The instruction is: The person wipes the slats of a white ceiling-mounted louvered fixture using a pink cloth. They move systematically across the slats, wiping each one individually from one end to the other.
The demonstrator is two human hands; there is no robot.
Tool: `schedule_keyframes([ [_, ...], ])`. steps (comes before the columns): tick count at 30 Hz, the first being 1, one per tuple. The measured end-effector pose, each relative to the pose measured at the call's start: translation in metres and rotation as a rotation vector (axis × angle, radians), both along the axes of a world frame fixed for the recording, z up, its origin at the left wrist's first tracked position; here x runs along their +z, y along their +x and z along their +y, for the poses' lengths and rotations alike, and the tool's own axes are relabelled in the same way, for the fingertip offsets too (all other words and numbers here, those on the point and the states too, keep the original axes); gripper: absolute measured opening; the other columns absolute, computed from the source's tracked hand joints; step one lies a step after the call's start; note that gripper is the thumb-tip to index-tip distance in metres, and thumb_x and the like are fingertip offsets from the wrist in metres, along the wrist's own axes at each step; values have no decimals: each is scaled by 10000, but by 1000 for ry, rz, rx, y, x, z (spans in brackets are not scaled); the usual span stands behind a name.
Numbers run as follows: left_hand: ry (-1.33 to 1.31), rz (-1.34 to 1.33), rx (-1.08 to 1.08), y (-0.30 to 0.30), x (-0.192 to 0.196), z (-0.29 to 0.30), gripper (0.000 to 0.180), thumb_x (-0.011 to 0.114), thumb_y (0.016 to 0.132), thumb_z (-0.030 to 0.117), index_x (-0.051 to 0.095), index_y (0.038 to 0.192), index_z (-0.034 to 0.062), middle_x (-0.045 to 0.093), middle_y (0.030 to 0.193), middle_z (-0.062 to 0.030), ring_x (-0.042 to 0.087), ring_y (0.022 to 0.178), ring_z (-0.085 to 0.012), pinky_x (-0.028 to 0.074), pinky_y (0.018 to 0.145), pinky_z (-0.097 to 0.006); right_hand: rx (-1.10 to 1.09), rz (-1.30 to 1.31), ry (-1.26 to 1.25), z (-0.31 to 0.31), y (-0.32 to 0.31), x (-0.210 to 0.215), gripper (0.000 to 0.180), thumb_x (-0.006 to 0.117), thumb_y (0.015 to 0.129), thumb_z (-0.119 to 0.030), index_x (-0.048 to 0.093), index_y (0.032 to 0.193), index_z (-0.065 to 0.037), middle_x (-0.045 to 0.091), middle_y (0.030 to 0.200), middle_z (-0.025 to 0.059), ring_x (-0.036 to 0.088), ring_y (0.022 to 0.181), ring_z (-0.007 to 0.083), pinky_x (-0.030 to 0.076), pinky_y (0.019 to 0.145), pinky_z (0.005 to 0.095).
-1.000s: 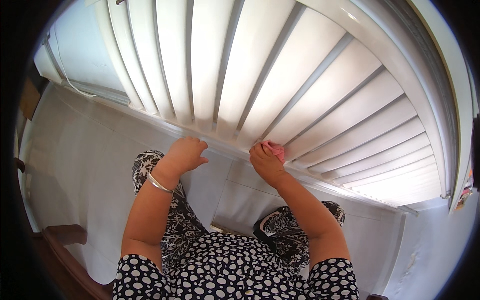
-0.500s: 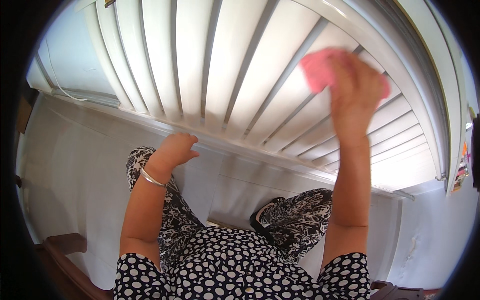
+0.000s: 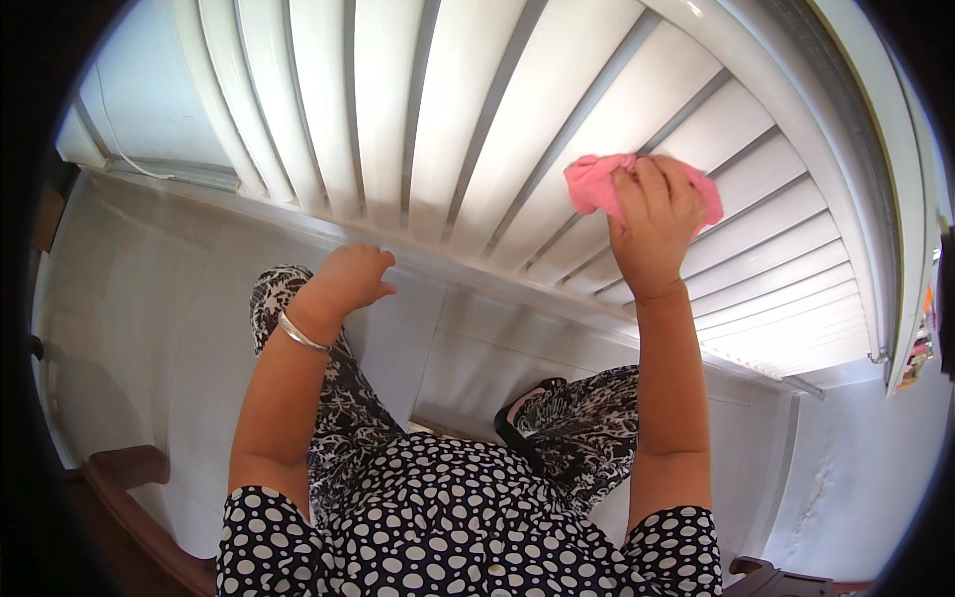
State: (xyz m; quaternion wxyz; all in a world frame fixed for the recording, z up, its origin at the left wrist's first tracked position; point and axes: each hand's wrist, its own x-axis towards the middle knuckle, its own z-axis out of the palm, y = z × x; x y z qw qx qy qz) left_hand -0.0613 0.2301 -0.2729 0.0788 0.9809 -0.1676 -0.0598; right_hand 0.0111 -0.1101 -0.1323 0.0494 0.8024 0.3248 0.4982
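Note:
A pink cloth [image 3: 594,185] is bunched under my right hand [image 3: 657,209], whose fingers curl over it. It presses against the right part of a white slatted panel [image 3: 386,109], across several slats. Cloth sticks out on both sides of the hand. Over my left knee hovers my left hand [image 3: 350,279], holding nothing; its fingers are loosely bent and the thumb stands apart. A silver bangle [image 3: 301,332] circles that wrist. The panel's lower rail lies just beyond this hand, not touched by it.
Grey floor tiles [image 3: 388,363] lie between me and the panel. Brown wooden furniture [image 3: 129,468] shows at the lower left. My dark shoe [image 3: 517,418] rests near the middle. A thin white cord [image 3: 114,134] hangs at the upper left, and a white wall [image 3: 846,478] stands on the right.
My right hand has moved down and left along the slats with the pink cloth. The left hand stays over the knee, shifted only slightly.

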Motion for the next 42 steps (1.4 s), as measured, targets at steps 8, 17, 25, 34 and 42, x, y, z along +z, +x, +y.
schedule_keyframes([
  [8, -18, 107, 44, -2, 14, -5, 373, 702, 794, 278, 622, 1101, 80, 641, 1068, -112, 578, 1056, -312, 471, 898, -419, 105, 352, -352, -12, -13, -106, 244, 562, 757, -152, 617, 986, -86, 588, 1107, 50, 514, 1143, 245, 380, 920, 382],
  [17, -58, 124, 76, 3, 9, 0, 371, 700, 792, 280, 629, 1095, 77, 651, 1043, -149, 604, 997, -336, 488, 850, -434, 36, 530, -530, -15, -18, -191, 255, 554, 766, -149, 633, 990, -56, 584, 1100, 76, 464, 1192, 283, 383, 959, 381],
  [25, -55, 115, 74, 2, 12, 3, 361, 693, 799, 282, 635, 1084, 68, 660, 1004, -167, 614, 956, -355, 488, 831, -443, 93, 712, -429, 1, -26, -154, 267, 568, 747, -157, 626, 987, -55, 588, 1060, 81, 498, 1088, 257, 392, 869, 394],
  [34, -69, 22, 55, -3, 8, 8, 345, 713, 791, 313, 646, 1030, 74, 667, 965, -131, 626, 949, -325, 506, 808, -431, 156, -57, 119, 60, 14, 102, 325, 620, 735, -41, 624, 1043, -145, 565, 1108, 12, 521, 993, 230, 371, 813, 413],
  [42, -131, 29, 24, 0, 7, 2, 336, 717, 776, 266, 627, 1022, 55, 654, 961, -134, 614, 946, -332, 496, 809, -435, 213, -194, 66, 101, 48, 77, 308, 660, 696, -45, 616, 980, -159, 556, 1101, -42, 521, 1000, 211, 354, 823, 388],
])
